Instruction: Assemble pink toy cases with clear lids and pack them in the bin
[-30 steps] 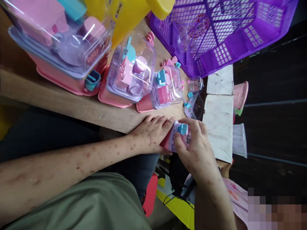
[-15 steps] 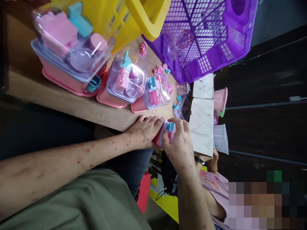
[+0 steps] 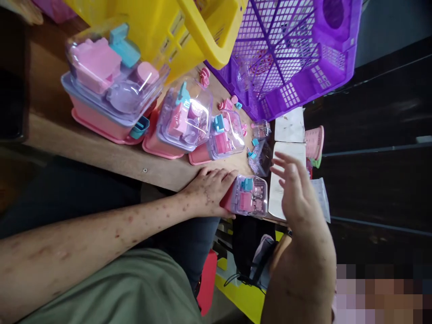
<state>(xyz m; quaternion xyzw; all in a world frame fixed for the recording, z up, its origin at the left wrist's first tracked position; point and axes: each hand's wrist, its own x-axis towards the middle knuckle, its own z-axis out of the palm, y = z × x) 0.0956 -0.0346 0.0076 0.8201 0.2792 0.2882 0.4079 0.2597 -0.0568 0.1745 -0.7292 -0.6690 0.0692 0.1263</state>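
My left hand (image 3: 211, 191) grips the pink base of a small toy box (image 3: 249, 196) with a clear lid, holding it at the edge of the wooden table (image 3: 111, 155). Pink and blue toy pieces show through the lid. My right hand (image 3: 297, 189) hovers just right of the box with fingers spread, holding nothing. Three larger boxes of the same kind stand in a row on the table: a big one (image 3: 111, 90), a middle one (image 3: 180, 119) and a smaller one (image 3: 222, 137).
A yellow basket (image 3: 189, 27) and a purple mesh basket (image 3: 290, 49) sit at the back. Loose pink and blue toy bits (image 3: 232, 101) and a small clear bag (image 3: 259, 157) lie nearby. White paper sheets (image 3: 288, 130) and a small pink basket (image 3: 313, 141) are at the right.
My right hand has let go of the small box and lifted away to the right, fingers spread. My left hand still holds the box, whose lid is now uncovered.
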